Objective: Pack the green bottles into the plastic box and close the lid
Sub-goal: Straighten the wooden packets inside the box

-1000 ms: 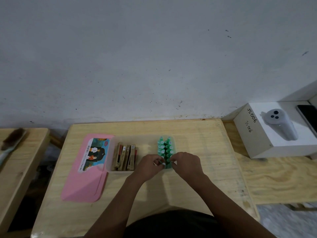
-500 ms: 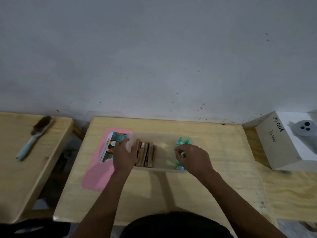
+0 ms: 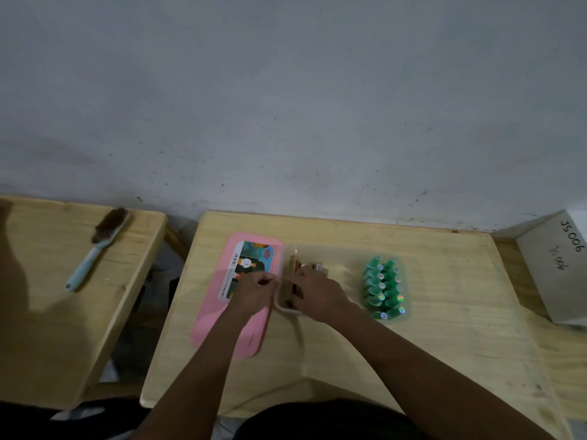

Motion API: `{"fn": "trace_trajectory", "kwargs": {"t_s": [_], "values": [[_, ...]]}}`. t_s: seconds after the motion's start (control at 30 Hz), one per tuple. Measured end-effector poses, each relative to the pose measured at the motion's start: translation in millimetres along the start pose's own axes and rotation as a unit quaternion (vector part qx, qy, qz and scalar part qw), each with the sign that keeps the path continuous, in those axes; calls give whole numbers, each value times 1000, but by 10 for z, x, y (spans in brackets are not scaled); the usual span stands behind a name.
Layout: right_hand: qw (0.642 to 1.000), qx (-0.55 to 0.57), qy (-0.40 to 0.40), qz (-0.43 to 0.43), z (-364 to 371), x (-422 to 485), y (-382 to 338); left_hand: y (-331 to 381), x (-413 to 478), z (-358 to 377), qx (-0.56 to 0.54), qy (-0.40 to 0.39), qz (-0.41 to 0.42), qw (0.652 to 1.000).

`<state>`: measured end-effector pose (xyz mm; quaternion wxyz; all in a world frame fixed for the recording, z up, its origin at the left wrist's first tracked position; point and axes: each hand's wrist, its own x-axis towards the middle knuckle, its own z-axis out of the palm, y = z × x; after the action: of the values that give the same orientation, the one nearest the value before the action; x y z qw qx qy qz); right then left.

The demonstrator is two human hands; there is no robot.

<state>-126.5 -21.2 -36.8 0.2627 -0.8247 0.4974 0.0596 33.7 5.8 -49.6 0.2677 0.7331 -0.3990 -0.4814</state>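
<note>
A clear plastic box lies open on the wooden table. Several green bottles lie in two rows at its right end. Brown packets stand at its left end. My right hand rests on those packets, fingers curled over them; whether it grips them I cannot tell. My left hand sits just left of the box's left wall, over the pink lid, fingers bent at the box's edge. The pink lid lies flat beside the box, a picture label on it.
A second wooden table at the left carries a brush with a light blue handle. A white carton marked JS006 stands at the right. The grey wall runs close behind the table.
My right hand left the green bottles and moved left onto the brown packets. My left hand stayed by the box's left end. The camera view swung left.
</note>
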Motion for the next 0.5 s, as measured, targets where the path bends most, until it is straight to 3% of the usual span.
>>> {"fn": "trace_trajectory", "kwargs": {"t_s": [0.2, 0.5], "values": [[993, -108, 19, 41, 29, 83, 19, 1, 21, -65, -40, -34, -15, 999], [994, -101, 22, 41, -17, 244, -140, -5, -14, -28, -40, -13, 5, 999]]}}
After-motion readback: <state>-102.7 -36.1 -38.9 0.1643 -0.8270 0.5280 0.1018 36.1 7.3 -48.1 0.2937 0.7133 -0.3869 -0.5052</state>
